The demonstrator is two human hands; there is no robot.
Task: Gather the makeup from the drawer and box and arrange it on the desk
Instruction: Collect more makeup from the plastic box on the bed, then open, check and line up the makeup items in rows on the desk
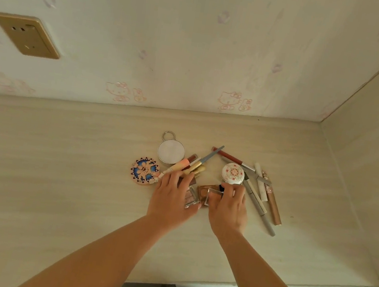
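Pale wood makes up the desk (55, 158), and a pile of makeup lies on it near the back wall. Two bare arms reach up from the bottom edge and come close together over the pile.

The left hand (173, 197) lies palm down, with its fingers bent over a bunch of sticks (188, 165). The sticks fan out from under its fingertips toward the silver round mirror (171, 151). A small clear case (190, 197) with pink powder peeks out from beside this hand, right by the thumb. I cannot tell if the hand really grips the sticks or only rests on them.

The right hand (228, 206) is also palm down. Its fingers curl round a brown case (207, 192) and pinch it by its top edge. The two hands almost touch.

A blue flower compact (145, 171) lies just left of the left hand. A white compact (233, 173) with pink flowers sits just past the right hand's fingers. To the right lie long pens and tubes (260, 192) that cross over each other. A red lip pen (231, 157) lies behind the white compact.

The hands hide part of both cases. The pens in the pile are hard to tell apart. A gold socket (27, 34) is on the wall.
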